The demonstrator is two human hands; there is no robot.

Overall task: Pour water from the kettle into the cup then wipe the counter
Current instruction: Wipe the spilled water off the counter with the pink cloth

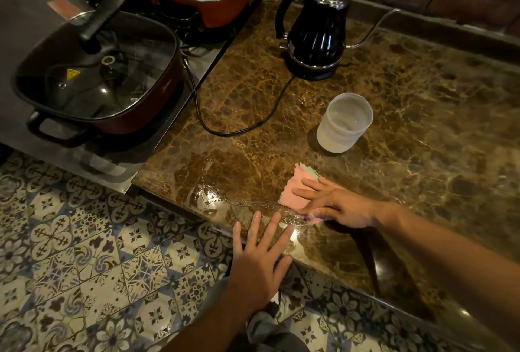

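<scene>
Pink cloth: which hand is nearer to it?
Right. The right hand presses flat on the pink cloth on the marble counter. The left hand rests open at the counter's front edge, short of the cloth.

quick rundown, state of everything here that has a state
kettle: upright on its base, lid on
cup: upright on the counter, holds water
cloth: flat on the counter, under the right hand
counter: wet streaks near the front edge
right hand: fingers straight, pressing the cloth
left hand: spread flat at the counter edge
front pot: glass lid on
</scene>
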